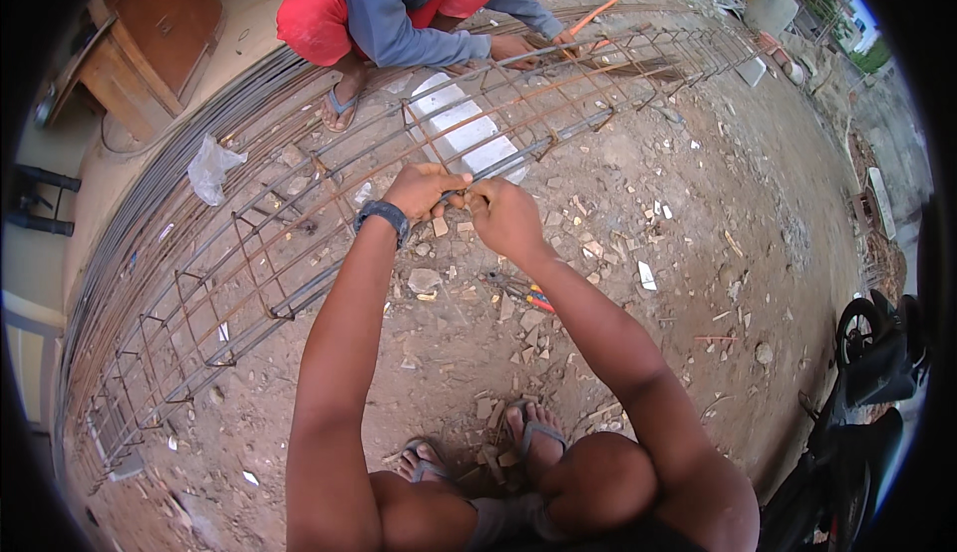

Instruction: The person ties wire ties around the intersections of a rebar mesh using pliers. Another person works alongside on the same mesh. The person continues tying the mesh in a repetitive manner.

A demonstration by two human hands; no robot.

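Note:
A long cage of steel bars (339, 265) with square stirrups runs from the lower left to the upper right. My left hand (424, 191), with a dark watch (383, 220) on its wrist, is closed around the cage's near bar. Right beside it, my right hand (506, 218) is pinched at the same bar, thumb and fingers pressed together. Whatever lies between the right fingertips is hidden. A pale block (461, 122) sits beneath the cage, just beyond my hands. On the ground nearer to me lies a tool with red and yellow handles (539, 300), perhaps pliers.
Across the cage a person in a blue-grey top (384, 14) crouches, hands at the bars near an orange strip (594, 19). Loose long bars (130, 188) and a plastic bag (212, 169) lie to the left. Rubble covers the dirt. A motorcycle (865, 393) stands at right.

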